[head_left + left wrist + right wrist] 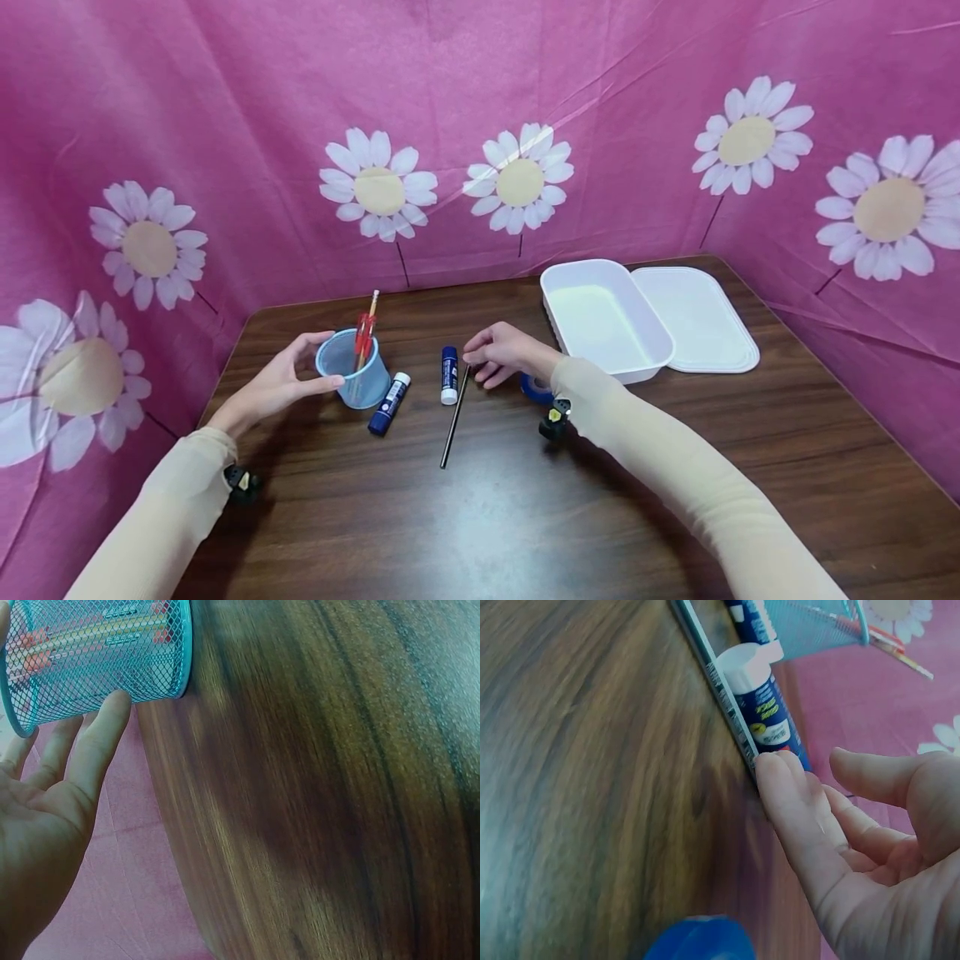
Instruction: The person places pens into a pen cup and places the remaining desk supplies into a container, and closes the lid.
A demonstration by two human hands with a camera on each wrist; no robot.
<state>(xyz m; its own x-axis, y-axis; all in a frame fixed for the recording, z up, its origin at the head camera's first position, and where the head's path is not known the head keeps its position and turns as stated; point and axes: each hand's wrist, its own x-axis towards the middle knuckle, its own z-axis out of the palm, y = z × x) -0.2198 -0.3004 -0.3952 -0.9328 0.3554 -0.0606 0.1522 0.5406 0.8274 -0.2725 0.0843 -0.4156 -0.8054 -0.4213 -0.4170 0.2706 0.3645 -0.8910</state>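
Observation:
A light blue mesh pen cup (363, 385) stands at the left of the table, with a pencil and red-capped pens (363, 333) in it. My left hand (281, 379) holds the cup between thumb and fingers near its rim. Just right of the cup lies a blue glue stick (389, 405). Another glue stick (449, 375) lies beside a dark pencil (454, 421). At the pencil's far end is my right hand (506, 354). In the right wrist view, a fingertip touches or nearly touches the pencil (718, 686), with a gap between the finger and thumb.
A blue roll of tape (536, 389) lies partly hidden under the right wrist. An open white plastic box (607, 317) sits at the back right, overlapping a white lid (705, 321). Pink flowered cloth (450, 83) hangs behind the brown table (480, 525).

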